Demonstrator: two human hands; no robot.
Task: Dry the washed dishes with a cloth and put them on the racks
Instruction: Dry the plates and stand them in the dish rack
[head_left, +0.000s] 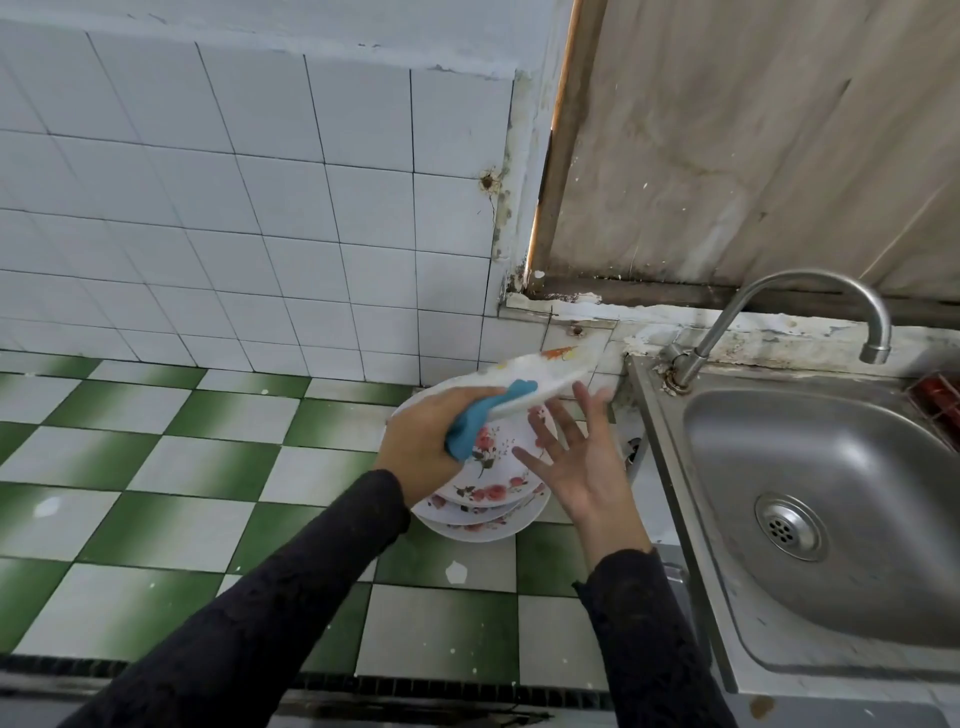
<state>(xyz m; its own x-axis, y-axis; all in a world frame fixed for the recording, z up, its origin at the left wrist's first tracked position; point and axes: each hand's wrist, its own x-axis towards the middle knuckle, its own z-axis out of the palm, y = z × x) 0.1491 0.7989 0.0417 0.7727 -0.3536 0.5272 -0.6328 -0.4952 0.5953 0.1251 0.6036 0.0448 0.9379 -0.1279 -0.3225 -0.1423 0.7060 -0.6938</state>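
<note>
A: Left hand (423, 441)?
B: Grip was clamped on blue cloth (470, 428) and 1 white round plate (540, 376), tilted above the stack of floral plates (483, 493) on green-and-white tiled bench (208, 467).
A: Right hand (584, 467)?
B: Fingers were apart, palm up, just under that plate; contact unclear.

Cannot make out the motion-blurred print on the raised white plate (543, 375), cannot see the fingers of the left hand (421, 441) behind the crumpled blue cloth (467, 431), cannot count the half-covered stack of floral white plates (485, 496), nor identify the red object (937, 400) cut by the right edge.
</note>
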